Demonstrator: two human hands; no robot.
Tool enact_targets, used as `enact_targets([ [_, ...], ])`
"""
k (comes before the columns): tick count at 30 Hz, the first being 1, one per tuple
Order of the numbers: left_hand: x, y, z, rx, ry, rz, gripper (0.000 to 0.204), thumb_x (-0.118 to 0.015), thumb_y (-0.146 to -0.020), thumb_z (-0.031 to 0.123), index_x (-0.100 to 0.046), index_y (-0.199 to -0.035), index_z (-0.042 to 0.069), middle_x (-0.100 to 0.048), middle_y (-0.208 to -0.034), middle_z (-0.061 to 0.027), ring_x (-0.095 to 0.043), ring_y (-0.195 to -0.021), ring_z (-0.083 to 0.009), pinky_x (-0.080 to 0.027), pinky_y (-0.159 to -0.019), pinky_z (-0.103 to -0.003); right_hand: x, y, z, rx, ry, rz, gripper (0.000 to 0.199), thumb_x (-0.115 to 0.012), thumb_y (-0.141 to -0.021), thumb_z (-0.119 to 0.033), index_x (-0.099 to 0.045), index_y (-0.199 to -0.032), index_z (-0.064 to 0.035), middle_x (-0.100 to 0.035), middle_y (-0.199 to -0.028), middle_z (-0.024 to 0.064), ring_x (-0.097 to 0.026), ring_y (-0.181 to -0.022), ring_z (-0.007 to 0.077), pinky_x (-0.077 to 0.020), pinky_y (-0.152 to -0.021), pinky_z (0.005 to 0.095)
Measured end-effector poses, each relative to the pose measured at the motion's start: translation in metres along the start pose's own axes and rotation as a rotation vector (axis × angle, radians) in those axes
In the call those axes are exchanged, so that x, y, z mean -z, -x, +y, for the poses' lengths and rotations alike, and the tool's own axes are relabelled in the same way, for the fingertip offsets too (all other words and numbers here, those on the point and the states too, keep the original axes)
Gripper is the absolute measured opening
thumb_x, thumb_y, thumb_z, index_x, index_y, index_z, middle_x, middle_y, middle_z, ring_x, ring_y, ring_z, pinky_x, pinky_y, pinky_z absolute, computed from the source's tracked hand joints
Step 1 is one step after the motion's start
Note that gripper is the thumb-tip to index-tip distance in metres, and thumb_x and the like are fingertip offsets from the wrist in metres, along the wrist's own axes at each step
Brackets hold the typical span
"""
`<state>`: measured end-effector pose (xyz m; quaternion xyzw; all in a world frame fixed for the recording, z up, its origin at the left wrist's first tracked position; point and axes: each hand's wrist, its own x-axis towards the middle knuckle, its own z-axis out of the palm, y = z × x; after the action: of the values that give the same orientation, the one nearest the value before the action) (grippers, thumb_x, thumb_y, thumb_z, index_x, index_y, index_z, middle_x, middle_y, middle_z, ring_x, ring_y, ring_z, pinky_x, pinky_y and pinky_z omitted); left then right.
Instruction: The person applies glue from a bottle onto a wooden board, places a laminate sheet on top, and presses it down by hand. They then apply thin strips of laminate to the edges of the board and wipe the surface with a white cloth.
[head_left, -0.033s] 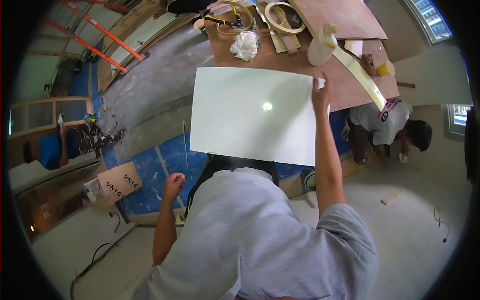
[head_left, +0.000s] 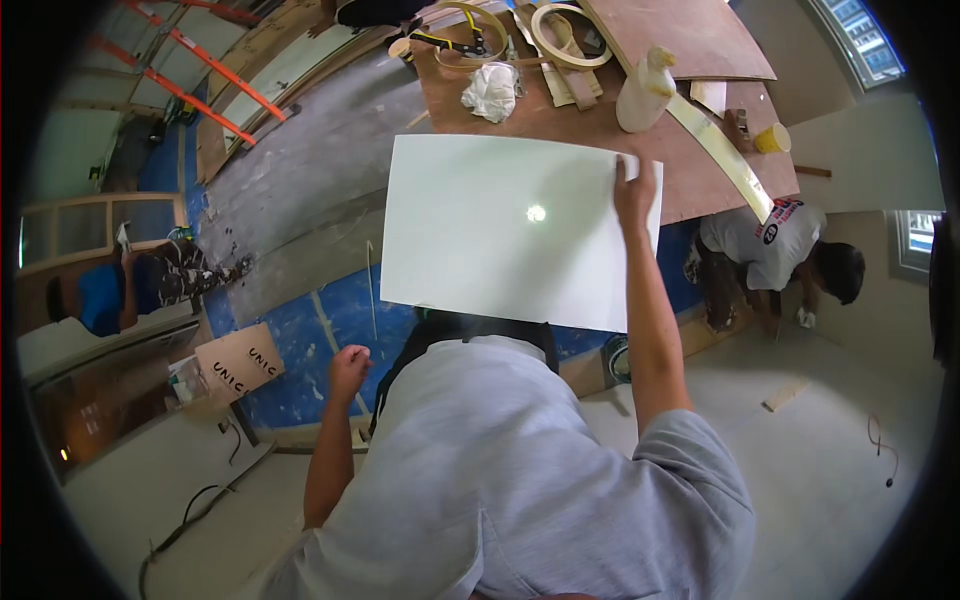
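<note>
A glossy white rectangular panel [head_left: 500, 235] lies in front of my body, its far edge over the brown work table [head_left: 720, 185]. A bright light reflects near its middle. My right hand [head_left: 636, 195] rests on the panel near the far right corner, fingers pointing away from me and parted, with white showing between them. Low at my left side, apart from the panel, my left hand [head_left: 348, 372] is closed with the fingers curled in. What it holds, if anything, is too small to make out.
On the table are a white plastic bottle [head_left: 645, 95], a crumpled white cloth [head_left: 490, 92], edging rolls [head_left: 570, 38] and a yellow cup [head_left: 772, 138]. One person [head_left: 770, 245] crouches at right; another [head_left: 110, 290] is at left. An orange ladder [head_left: 205, 75] stands far left.
My right hand has shifted slightly left, in from the panel's right edge. My left hand stays where it was.
</note>
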<state>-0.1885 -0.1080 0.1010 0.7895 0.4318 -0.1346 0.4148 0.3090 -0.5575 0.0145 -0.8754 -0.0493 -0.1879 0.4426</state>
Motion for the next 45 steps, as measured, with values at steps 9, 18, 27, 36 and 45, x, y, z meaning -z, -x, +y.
enact_targets([
  [9, -0.109, -0.11, 0.236, -0.962, -0.314, 0.19, 0.037, -0.068, -0.095, 0.018, -0.052, -0.066, 0.001, -0.055, -0.071, -0.0192, -0.052, -0.077, -0.0415, -0.041, -0.073, -0.052, -0.082, 0.012, -0.071, 0.31, 0.107, -0.286, 0.026, -0.07, -0.091, -0.013, -0.068, -0.115, -0.0038, -0.064, -0.123, 0.0152, -0.056, -0.119, 0.0369, -0.0431, -0.107, 0.0468],
  [18, -0.207, -0.239, 0.376, -1.247, -0.244, 0.202, 0.036, -0.071, -0.082, 0.003, -0.06, -0.116, 0.005, -0.058, -0.118, -0.0145, -0.056, -0.113, -0.0371, -0.046, -0.097, -0.048, -0.116, 0.005, -0.071, 0.323, 0.225, -0.406, 0.024, -0.065, -0.094, -0.02, -0.068, -0.116, -0.01, -0.065, -0.121, 0.0094, -0.057, -0.118, 0.0303, -0.0354, -0.11, 0.0503],
  [27, -0.227, -0.273, 0.37, -1.231, -0.296, 0.15, 0.025, -0.074, -0.084, 0.01, -0.066, -0.108, 0.011, -0.061, -0.114, -0.0058, -0.057, -0.108, -0.0297, -0.045, -0.097, -0.044, -0.122, -0.001, -0.076, 0.257, 0.277, -0.452, 0.018, -0.065, -0.095, -0.023, -0.069, -0.109, -0.0125, -0.064, -0.112, 0.0061, -0.058, -0.113, 0.0278, -0.0352, -0.107, 0.0514],
  [36, -0.226, -0.275, 0.375, -1.188, -0.272, 0.12, 0.019, -0.074, -0.085, 0.009, -0.067, -0.103, 0.01, -0.064, -0.109, -0.0053, -0.059, -0.103, -0.0302, -0.046, -0.094, -0.044, -0.122, -0.007, -0.078, 0.221, 0.252, -0.504, 0.021, -0.068, -0.093, -0.022, -0.071, -0.113, -0.0154, -0.064, -0.11, 0.005, -0.058, -0.113, 0.0266, -0.0353, -0.106, 0.0498],
  [45, -0.224, -0.268, 0.377, -1.19, -0.26, 0.155, 0.025, -0.075, -0.085, 0.011, -0.07, -0.109, 0.011, -0.062, -0.11, -0.0046, -0.057, -0.103, -0.0289, -0.045, -0.093, -0.043, -0.122, -0.007, -0.075, 0.2, 0.225, -0.508, 0.022, -0.069, -0.092, -0.022, -0.072, -0.113, -0.0163, -0.064, -0.11, 0.0045, -0.059, -0.112, 0.0257, -0.0338, -0.108, 0.0491],
])
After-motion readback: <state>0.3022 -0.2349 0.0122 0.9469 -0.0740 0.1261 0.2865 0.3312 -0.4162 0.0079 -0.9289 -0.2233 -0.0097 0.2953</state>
